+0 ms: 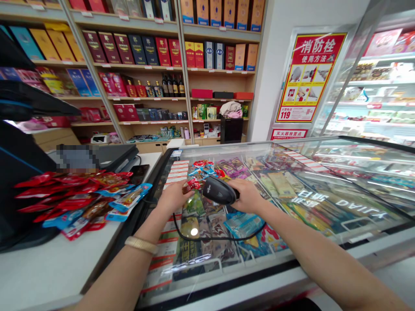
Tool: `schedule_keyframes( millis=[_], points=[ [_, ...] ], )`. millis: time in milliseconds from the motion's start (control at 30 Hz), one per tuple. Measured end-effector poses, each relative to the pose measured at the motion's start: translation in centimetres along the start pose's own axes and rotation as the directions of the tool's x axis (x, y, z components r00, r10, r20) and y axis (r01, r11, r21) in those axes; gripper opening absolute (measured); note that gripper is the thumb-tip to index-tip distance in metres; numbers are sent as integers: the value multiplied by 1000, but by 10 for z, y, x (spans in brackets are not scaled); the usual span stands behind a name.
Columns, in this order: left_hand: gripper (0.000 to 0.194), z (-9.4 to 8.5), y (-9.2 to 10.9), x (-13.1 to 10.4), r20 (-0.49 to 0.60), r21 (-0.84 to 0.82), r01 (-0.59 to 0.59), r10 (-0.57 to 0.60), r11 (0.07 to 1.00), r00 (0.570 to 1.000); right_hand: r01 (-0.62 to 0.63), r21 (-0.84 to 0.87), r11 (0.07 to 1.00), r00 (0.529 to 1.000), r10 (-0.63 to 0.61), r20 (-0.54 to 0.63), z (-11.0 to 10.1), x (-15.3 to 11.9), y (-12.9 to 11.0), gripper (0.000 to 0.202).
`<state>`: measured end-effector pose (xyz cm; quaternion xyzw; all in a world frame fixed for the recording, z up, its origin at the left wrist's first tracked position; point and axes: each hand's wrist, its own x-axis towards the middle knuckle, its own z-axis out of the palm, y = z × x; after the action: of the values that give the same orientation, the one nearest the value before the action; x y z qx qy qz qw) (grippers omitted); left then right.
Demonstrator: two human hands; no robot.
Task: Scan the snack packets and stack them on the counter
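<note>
My right hand [249,196] is wrapped round the handle of a black barcode scanner [218,190], held above the glass lid of a chest freezer. The scanner's head points left, toward my left hand [174,198]. Between the fingers of that hand is a small red snack packet [193,184], close to the scanner's front. Just beyond lie several red and blue snack packets [203,169] on the glass. A black cable [207,239] loops from the scanner across the lid. On the white counter to the left rests a larger heap of red and blue snack packets [87,198].
The chest freezer's glass lid [233,149] spreads before me, with ice cream packages beneath. A black checkout terminal [19,181] stands on the counter [35,272]. Shelves of boxed bottles [139,49] line the back wall. A lit display fridge [382,86] is at right.
</note>
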<state>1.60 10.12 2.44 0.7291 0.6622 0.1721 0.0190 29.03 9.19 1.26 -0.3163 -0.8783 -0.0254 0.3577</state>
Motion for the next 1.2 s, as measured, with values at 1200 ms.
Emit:
schedule_keyframes(
  millis=[1200],
  points=[
    [17, -18, 18, -12, 256, -946, 145, -392, -291, 884, 2, -49, 999, 1000, -2, 0, 0, -1, -4, 35]
  ],
)
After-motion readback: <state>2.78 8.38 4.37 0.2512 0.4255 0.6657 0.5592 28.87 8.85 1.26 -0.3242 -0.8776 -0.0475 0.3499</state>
